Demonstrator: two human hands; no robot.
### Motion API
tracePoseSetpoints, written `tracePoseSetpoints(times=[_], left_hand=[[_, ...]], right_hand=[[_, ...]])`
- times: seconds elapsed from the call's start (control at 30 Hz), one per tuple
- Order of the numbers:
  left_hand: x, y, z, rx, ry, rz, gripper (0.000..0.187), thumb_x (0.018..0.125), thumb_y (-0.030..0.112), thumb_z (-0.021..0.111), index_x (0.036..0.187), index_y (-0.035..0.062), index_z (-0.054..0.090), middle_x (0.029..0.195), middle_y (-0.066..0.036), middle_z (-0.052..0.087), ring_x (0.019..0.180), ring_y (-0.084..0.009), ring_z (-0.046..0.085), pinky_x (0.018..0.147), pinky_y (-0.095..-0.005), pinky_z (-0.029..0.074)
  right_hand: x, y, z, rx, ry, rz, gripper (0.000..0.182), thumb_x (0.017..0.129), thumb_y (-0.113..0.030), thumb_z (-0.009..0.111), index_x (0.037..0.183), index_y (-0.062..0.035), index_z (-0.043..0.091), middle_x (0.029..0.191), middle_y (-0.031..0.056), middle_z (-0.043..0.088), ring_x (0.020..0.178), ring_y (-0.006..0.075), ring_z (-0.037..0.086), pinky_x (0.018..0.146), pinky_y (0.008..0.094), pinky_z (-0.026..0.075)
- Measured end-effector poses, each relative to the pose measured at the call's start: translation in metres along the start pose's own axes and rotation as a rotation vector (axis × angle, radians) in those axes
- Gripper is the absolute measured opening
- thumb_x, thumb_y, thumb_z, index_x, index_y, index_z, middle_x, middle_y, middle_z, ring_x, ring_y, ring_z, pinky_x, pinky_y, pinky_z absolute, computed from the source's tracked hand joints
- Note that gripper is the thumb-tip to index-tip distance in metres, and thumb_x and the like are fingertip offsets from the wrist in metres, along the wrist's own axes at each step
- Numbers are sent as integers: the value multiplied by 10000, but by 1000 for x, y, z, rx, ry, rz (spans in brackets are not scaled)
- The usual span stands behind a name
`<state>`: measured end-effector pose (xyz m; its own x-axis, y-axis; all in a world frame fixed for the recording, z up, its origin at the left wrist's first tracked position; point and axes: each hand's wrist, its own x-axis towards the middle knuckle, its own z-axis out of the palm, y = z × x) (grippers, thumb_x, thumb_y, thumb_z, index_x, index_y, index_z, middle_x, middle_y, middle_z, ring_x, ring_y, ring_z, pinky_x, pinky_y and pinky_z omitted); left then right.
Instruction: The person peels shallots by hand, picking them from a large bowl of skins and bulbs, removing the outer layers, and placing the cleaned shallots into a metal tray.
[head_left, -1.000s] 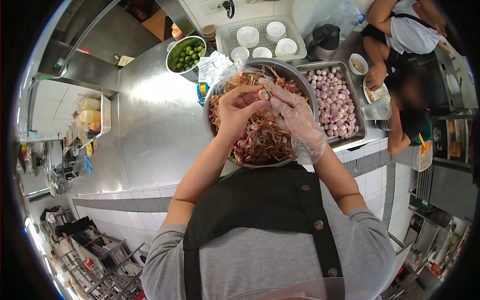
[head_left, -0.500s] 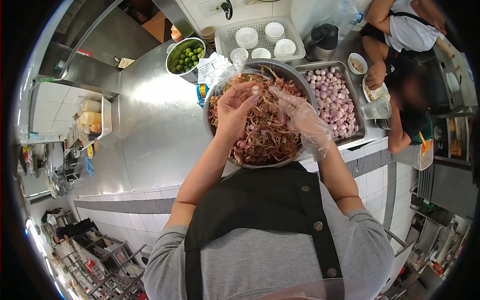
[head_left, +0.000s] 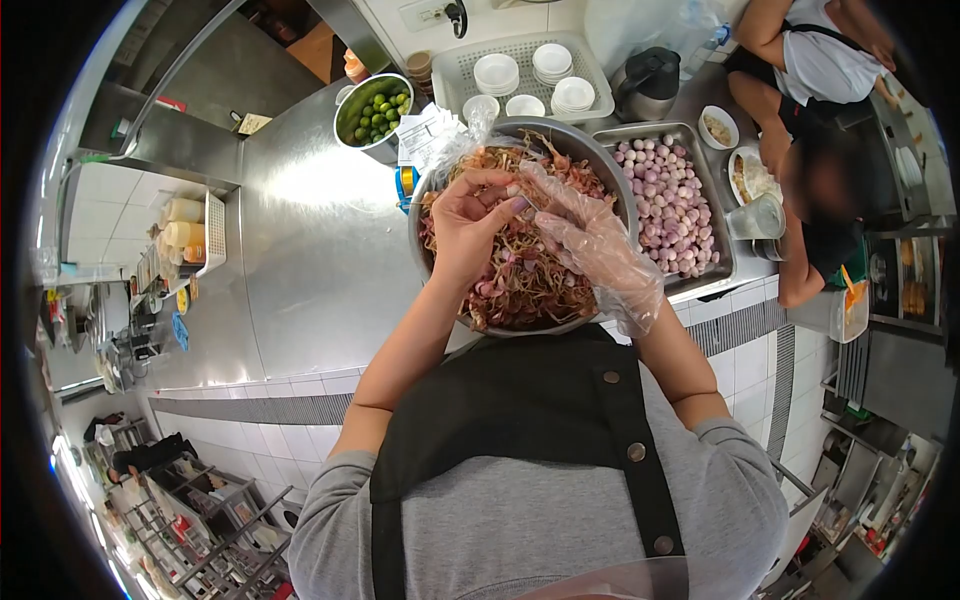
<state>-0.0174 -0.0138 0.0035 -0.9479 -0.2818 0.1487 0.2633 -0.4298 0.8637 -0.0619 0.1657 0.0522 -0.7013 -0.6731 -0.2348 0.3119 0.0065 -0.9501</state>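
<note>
The left hand point(head_left: 480, 215) is bare and positioned over a large round grey metal bowl point(head_left: 614, 166). Its thumb and index finger form a narrow pinch on a small pale bulb point(head_left: 513, 188), of which only a little shows between the fingertips. The right hand point(head_left: 585, 228) wears a loose, clear plastic glove and is located just beside the left, over the same bowl. Its fingers are extended toward the pinched bulb; whether they grip anything cannot be told, as the creased film obscures the fingertips.

The bowl contains a heaped mass of reddish-brown unpeeled shallots with dry skins and stringy roots point(head_left: 525, 275). A crumpled clear plastic bag point(head_left: 478, 118) lies at its far left rim, next to printed white paper slips point(head_left: 424, 136).

To the right of the bowl, a rectangular stainless-steel tray point(head_left: 714, 203) holds peeled, pale purple shallots point(head_left: 670, 205). Beyond the bowl, a pale perforated plastic basket point(head_left: 449, 80) carries small white dishes point(head_left: 495, 70) in stacks. A dark, metal-bodied jug point(head_left: 650, 85) stands to the right of this basket.

At the left, a round metal pot point(head_left: 386, 153) contains small green citrus fruits point(head_left: 382, 117). The brushed steel countertop point(head_left: 310, 285) supports all these vessels
</note>
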Motion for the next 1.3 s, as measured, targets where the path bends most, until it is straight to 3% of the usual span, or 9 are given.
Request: tracePoseSetpoints(times=[0.2, 0.27, 0.47, 0.8, 0.87, 1.0, 1.1, 1.2, 1.3], left_hand=[[-2, 0, -4, 204, -76, 18, 279, 811, -110, 743, 1069, -45, 659, 1092, -99, 649, 1000, -158, 669, 811, -265, 582], [-3, -1, -2, 187, -87, 15, 271, 810, -105, 747, 1061, -45, 668, 1068, -96, 660, 985, -152, 674, 812, -266, 582], [-10, -1, 4, 208, -44, -129, 224, 830, -96, 721, 1050, -68, 684, 1007, -121, 715, 883, -162, 700, 834, -290, 588], [-3, -5, 0, -150, 5, -354, 226, 935, 10, 668, 1150, -61, 665, 1059, -127, 716, 950, -168, 691, 837, -282, 578], [-3, -9, -4, -157, 17, -343, 228, 944, -1, 648, 1163, -62, 656, 1076, -131, 710, 963, -168, 689, 852, -288, 579], [-2, -10, -3, -174, 27, -260, 236, 963, -6, 611, 1187, -78, 636, 1109, -163, 699, 990, -200, 693, 891, -279, 567], [0, -7, 2, -96, 49, -261, 236, 964, -6, 611, 1187, -77, 637, 1130, -165, 693, 1027, -198, 684, 917, -279, 555], [1, -5, 6, 17, 71, -248, 251, 947, -11, 636, 1189, -75, 639, 1132, -157, 694, 1031, -182, 679, 919, -274, 552], [0, -8, 6, 114, 74, -253, 277, 916, -12, 678, 1186, -66, 647, 1105, -141, 701, 1021, -164, 678, 898, -267, 558]], right_hand=[[8, 5, -7, -14, 151, -90, 432, 955, -130, 654, 1373, -59, 572, 891, -15, 630, 752, 80, 560, 723, 235, 480], [11, 8, -10, -44, 152, -136, 284, 933, -146, 691, 1174, -2, 654, 938, 31, 680, 849, 105, 629, 783, 259, 513], [8, -3, -6, -83, 205, -12, 179, 900, -123, 720, 1019, 6, 681, 939, 60, 702, 888, 128, 662, 826, 280, 532], [20, 18, -25, -129, 205, -160, 160, 874, -92, 717, 1004, 0, 704, 952, 59, 705, 900, 126, 652, 815, 278, 525], [22, 15, -28, -38, 238, 26, 186, 870, -88, 717, 1032, 2, 712, 959, 64, 709, 896, 127, 649, 833, 272, 516], [23, 18, -36, -113, 276, -27, 198, 906, -108, 694, 1089, -34, 710, 986, 66, 717, 783, 97, 612, 777, 249, 508], [21, 18, -37, -397, 214, -83, 264, 921, -114, 669, 1172, -35, 691, 1084, 71, 706, 896, 112, 612, 862, 273, 490], [13, 12, -23, -349, 201, -79, 362, 910, -157, 704, 1225, 16, 659, 1167, 99, 667, 1034, 157, 614, 916, 296, 484], [18, 27, -16, 5, 263, -289, 439, 919, -208, 702, 1295, 4, 623, 1251, 107, 639, 1093, 184, 604, 942, 330, 475]])
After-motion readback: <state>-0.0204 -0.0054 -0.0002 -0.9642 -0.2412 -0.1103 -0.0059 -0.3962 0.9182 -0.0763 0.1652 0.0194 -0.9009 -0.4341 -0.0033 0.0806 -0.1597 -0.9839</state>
